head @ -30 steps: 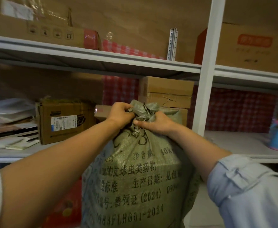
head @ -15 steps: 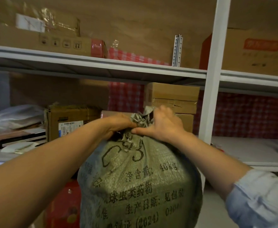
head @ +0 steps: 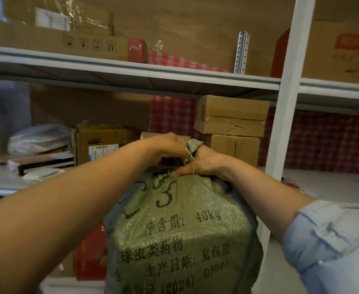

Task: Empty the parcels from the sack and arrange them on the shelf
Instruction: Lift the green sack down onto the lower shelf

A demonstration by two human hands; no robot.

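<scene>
A full green woven sack (head: 180,234) with black printed text stands upright in front of the white shelf (head: 144,72). Its gathered neck (head: 192,145) pokes up between my hands and is bound with thin pale string. My left hand (head: 167,148) grips the neck from the left. My right hand (head: 204,164) holds the neck from the right, with string running across its fingers. The parcels inside the sack are hidden.
On the middle shelf stand two stacked cardboard boxes (head: 231,126), a labelled box (head: 104,143), a plastic bag (head: 38,137) and flat items (head: 34,162). A white upright post (head: 287,115) divides the bays. Long cartons sit on the top shelf. A red box (head: 91,255) stands low beside the sack.
Both hands have shifted lower around the sack's neck, less of the bunched top shows above them, and the string now lies across my right fingers. The view has tilted slightly upward.
</scene>
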